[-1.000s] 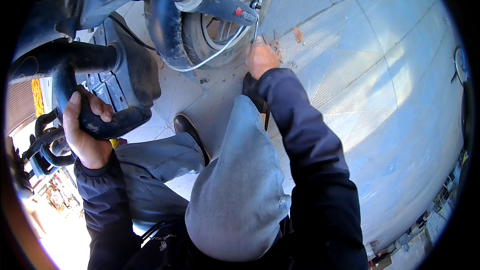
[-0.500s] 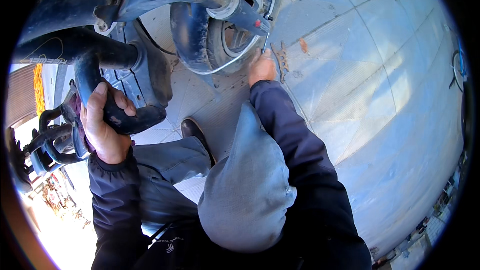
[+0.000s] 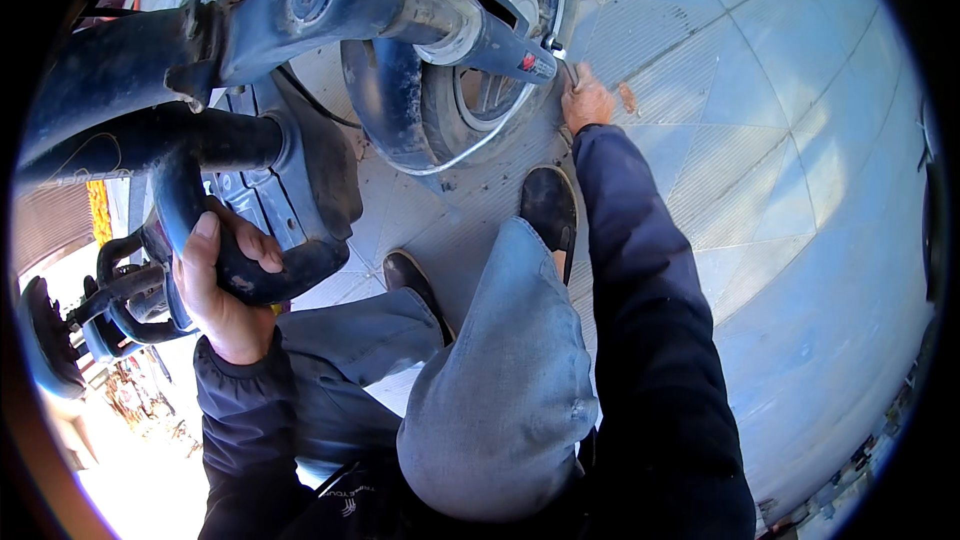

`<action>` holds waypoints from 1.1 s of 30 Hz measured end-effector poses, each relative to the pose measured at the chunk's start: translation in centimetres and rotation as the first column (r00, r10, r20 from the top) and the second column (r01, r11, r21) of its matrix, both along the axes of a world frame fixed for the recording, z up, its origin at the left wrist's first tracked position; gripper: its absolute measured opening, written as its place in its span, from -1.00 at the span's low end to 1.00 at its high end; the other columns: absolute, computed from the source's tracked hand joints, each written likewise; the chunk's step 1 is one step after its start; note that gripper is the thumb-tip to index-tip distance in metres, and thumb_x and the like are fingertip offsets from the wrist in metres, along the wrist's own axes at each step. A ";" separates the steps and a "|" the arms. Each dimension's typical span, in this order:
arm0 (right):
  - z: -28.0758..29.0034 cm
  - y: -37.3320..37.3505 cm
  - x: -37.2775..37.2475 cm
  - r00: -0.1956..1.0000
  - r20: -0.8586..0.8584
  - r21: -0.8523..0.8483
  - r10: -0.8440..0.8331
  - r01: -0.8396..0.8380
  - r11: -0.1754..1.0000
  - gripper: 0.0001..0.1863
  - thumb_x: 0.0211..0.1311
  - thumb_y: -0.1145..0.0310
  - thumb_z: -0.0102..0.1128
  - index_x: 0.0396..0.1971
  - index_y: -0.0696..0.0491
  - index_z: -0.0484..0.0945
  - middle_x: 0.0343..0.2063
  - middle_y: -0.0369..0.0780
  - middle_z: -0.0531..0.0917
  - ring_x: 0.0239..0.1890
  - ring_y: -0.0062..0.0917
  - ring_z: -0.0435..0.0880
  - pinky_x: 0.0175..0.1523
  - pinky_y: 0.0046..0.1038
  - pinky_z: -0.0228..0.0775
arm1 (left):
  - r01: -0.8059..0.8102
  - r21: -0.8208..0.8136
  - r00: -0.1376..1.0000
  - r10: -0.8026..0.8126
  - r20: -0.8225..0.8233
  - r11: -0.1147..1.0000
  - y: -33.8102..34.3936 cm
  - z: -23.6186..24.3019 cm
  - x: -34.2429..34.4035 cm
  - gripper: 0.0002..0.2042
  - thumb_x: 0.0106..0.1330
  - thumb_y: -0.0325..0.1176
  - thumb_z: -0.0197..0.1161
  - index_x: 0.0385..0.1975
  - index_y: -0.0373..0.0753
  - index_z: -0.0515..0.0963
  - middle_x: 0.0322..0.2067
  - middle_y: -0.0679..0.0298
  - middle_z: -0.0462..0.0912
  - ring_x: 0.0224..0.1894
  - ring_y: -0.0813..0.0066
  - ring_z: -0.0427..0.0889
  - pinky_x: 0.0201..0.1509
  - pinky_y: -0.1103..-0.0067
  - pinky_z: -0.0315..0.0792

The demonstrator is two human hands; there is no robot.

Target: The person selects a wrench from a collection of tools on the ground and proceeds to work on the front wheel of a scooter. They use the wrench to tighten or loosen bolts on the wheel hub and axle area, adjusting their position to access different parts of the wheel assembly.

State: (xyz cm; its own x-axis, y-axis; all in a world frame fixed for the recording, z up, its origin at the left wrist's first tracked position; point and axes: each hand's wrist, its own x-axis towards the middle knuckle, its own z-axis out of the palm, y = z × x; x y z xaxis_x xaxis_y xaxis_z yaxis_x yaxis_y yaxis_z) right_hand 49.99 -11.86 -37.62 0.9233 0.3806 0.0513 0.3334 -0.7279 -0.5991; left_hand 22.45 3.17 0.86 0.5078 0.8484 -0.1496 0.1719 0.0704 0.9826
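Left of the wheel point(image 3: 521, 0), the curved bar point(image 3: 308, 275) could swing if the left hand point(image 3: 228, 292) slackens; just right of the wheel, the thin tool point(image 3: 572, 73) might slip if tilted. The left grip wraps the bar, thumb uppermost; the right hand point(image 3: 589, 104), arm outstretched, seems closed around the tool.

Left fingers point(image 3: 252, 242) grip a black bar point(image 3: 300, 276), right fingers point(image 3: 585, 90) a rod point(image 3: 571, 71) near a wheel point(image 3: 522, 2).

A curved black bar point(image 3: 296, 275) sits left of a slim tool point(image 3: 571, 73).
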 end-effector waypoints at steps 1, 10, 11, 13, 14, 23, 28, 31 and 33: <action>0.4 0.2 -0.3 0.997 -0.063 -0.045 -0.035 0.032 0.998 -0.79 0.18 0.21 0.13 -0.25 -0.02 0.50 -0.42 -0.01 0.65 -0.32 -0.02 0.62 -0.21 -0.06 0.40 | -0.005 -0.008 1.000 0.005 0.002 1.000 0.0 0.0 0.0 -0.73 0.29 -0.16 0.13 -0.29 -0.25 0.37 -0.63 0.30 0.38 -0.61 0.53 0.41 -0.40 0.60 0.34; 1.6 -1.0 0.1 0.998 0.067 0.006 0.007 -0.007 1.000 -0.85 0.14 0.33 0.15 -0.30 0.03 0.51 -0.48 0.04 0.62 -0.34 0.01 0.60 -0.24 -0.05 0.38 | -0.019 -0.006 1.000 0.019 0.011 1.000 -0.1 0.0 0.2 -0.72 0.29 -0.16 0.15 -0.26 -0.26 0.38 -0.63 0.30 0.39 -0.61 0.54 0.40 -0.40 0.62 0.34; 1.3 -1.0 0.5 0.993 0.115 0.021 0.029 -0.032 0.999 -0.85 0.13 0.35 0.16 -0.31 0.04 0.50 -0.49 0.04 0.62 -0.34 0.01 0.60 -0.25 -0.05 0.39 | -0.023 -0.023 1.000 0.023 0.015 0.999 -0.1 -0.2 0.3 -0.72 0.29 -0.16 0.16 -0.25 -0.26 0.38 -0.62 0.30 0.39 -0.60 0.54 0.40 -0.40 0.62 0.34; 0.5 -0.9 -0.8 0.999 0.034 0.091 -0.013 0.010 0.996 -0.85 0.14 0.36 0.16 -0.32 0.06 0.48 -0.45 0.05 0.62 -0.33 0.01 0.60 -0.23 -0.02 0.38 | 0.008 -0.004 1.000 -0.008 0.023 1.000 0.2 0.0 0.2 -0.72 0.29 -0.17 0.16 -0.23 -0.27 0.39 -0.61 0.30 0.39 -0.59 0.54 0.40 -0.40 0.61 0.34; -0.2 -0.8 -2.0 0.998 -0.037 0.074 -0.044 0.047 0.996 -0.85 0.14 0.36 0.16 -0.31 0.06 0.48 -0.44 0.05 0.62 -0.32 0.01 0.60 -0.23 -0.02 0.38 | -0.006 -0.017 1.000 0.007 0.029 1.000 0.1 0.2 0.2 -0.72 0.29 -0.17 0.16 -0.23 -0.27 0.39 -0.61 0.30 0.39 -0.59 0.54 0.40 -0.40 0.61 0.34; 1.7 -3.2 3.9 0.929 -0.089 0.043 -0.360 0.364 0.930 -0.68 0.32 0.17 0.05 -0.41 0.15 0.53 -0.45 0.06 0.63 -0.34 -0.02 0.61 -0.23 -0.11 0.40 | -0.007 0.005 1.000 0.007 0.027 1.000 0.4 -0.4 -0.3 -0.66 0.25 -0.15 0.19 -0.22 -0.34 0.39 -0.62 0.24 0.45 -0.64 0.49 0.45 -0.44 0.58 0.42; 7.1 -5.8 -0.3 0.842 -0.538 0.406 0.018 0.241 0.882 -0.38 0.41 -0.13 -0.21 -0.20 0.20 0.54 -0.76 -0.31 0.37 -0.75 -0.66 0.33 -0.63 -0.54 0.18 | -0.020 0.002 1.000 0.020 0.017 1.000 0.1 -0.1 -0.2 -0.70 0.28 -0.16 0.16 -0.23 -0.29 0.38 -0.62 0.30 0.39 -0.61 0.54 0.41 -0.39 0.62 0.35; 13.0 -6.4 -5.2 0.602 -0.790 0.383 0.116 0.336 0.861 -0.41 0.44 -0.10 -0.26 -0.05 0.14 0.52 -0.67 -0.34 0.36 -0.72 -0.68 0.23 -0.64 -0.57 0.09 | -0.019 -0.008 0.999 0.019 0.030 1.000 0.2 -0.2 -0.2 -0.69 0.27 -0.17 0.18 -0.21 -0.30 0.38 -0.62 0.28 0.42 -0.61 0.53 0.42 -0.39 0.61 0.37; 13.8 -5.8 -7.0 0.455 -0.871 0.391 0.186 0.411 0.823 -0.45 0.44 -0.05 -0.24 0.00 0.12 0.50 -0.64 -0.36 0.35 -0.70 -0.69 0.21 -0.62 -0.58 0.07 | -0.035 0.008 0.998 0.035 0.044 0.999 0.3 -0.3 -0.2 -0.67 0.27 -0.16 0.19 -0.20 -0.33 0.39 -0.61 0.25 0.45 -0.63 0.50 0.44 -0.43 0.59 0.40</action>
State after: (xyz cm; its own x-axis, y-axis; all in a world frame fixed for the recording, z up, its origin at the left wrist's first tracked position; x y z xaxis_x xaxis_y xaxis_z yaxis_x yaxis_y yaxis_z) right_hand 42.98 -17.70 -23.81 0.6176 0.4575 -0.6397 -0.6206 -0.2161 -0.7537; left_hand 22.20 3.43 0.57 0.4838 0.8668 -0.1206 0.1265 0.0671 0.9897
